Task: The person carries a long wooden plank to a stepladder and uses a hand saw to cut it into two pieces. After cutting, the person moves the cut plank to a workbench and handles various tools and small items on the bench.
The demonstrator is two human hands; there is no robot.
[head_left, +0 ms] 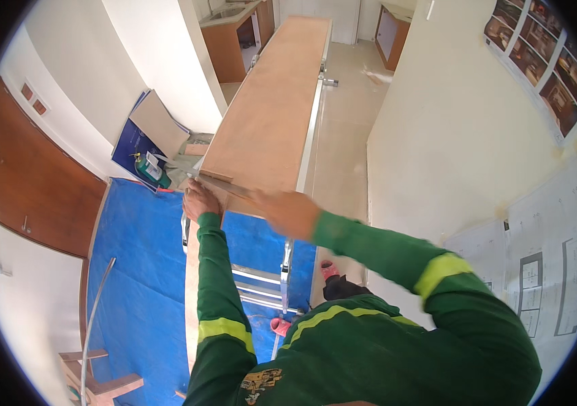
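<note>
A long plywood board (271, 88) runs away from me on a metal ladder-like trestle (286, 271). My right hand (288, 213), smeared by motion, is closed on what looks like a hand saw. The saw's thin blade (179, 164) reaches left across the near end of the board, past my other hand. My left hand (200, 201) is closed on the edge of a long wooden strip (191, 298), which extends back toward me beneath my left forearm. The exact contact between blade and wood is too blurred to make out.
Blue sheeting (133, 237) covers the floor at left, with wood offcuts (112, 386) and a curved pale strip (95, 318). A green fire extinguisher (153, 170) stands beside leaning panels (160, 122). A wall (431, 135) rises close on the right; cabinets (231, 47) stand at the far end.
</note>
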